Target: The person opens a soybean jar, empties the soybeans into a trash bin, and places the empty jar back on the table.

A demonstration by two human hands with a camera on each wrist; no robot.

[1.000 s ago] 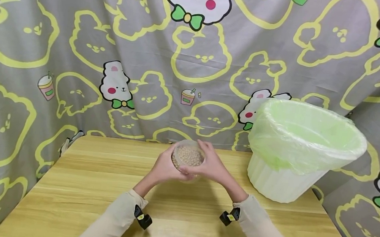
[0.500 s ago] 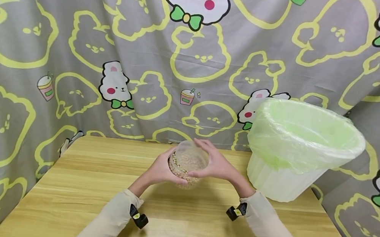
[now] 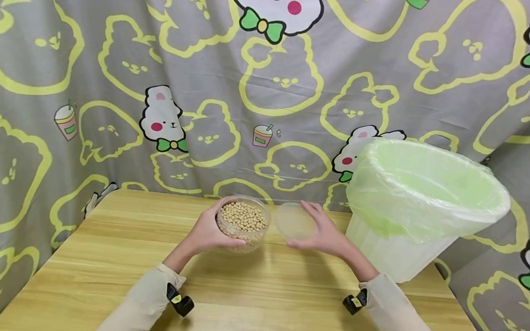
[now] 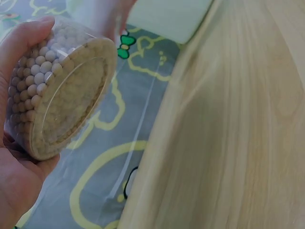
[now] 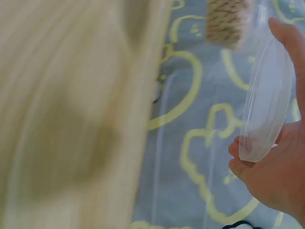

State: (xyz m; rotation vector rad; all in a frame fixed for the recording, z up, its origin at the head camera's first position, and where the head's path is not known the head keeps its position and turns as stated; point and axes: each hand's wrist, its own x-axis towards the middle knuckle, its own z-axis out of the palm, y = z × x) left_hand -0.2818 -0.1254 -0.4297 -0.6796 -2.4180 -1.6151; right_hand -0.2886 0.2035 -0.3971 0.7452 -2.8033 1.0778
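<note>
A clear round plastic jar (image 3: 243,222), well filled with pale round beans, is held up above the table by my left hand (image 3: 209,230). Fingers and thumb curve round its side, and its mouth is uncovered. The left wrist view shows the jar (image 4: 66,90) from below, its flat bottom facing the camera. To its right, my right hand (image 3: 325,234) grips a translucent round lid (image 3: 295,221) by the edge, apart from the jar. From the right wrist, the lid (image 5: 268,100) appears edge-on between thumb and fingers.
A white ribbed bin (image 3: 379,248) with a pale green plastic liner (image 3: 413,222) stands at the table's right side. The wooden table (image 3: 251,308) ends at the back against a grey patterned curtain (image 3: 226,66).
The lid has come off the jar and moved right with my right hand. My left hand has shifted the jar slightly left, and the beans now show through its uncovered mouth.
</note>
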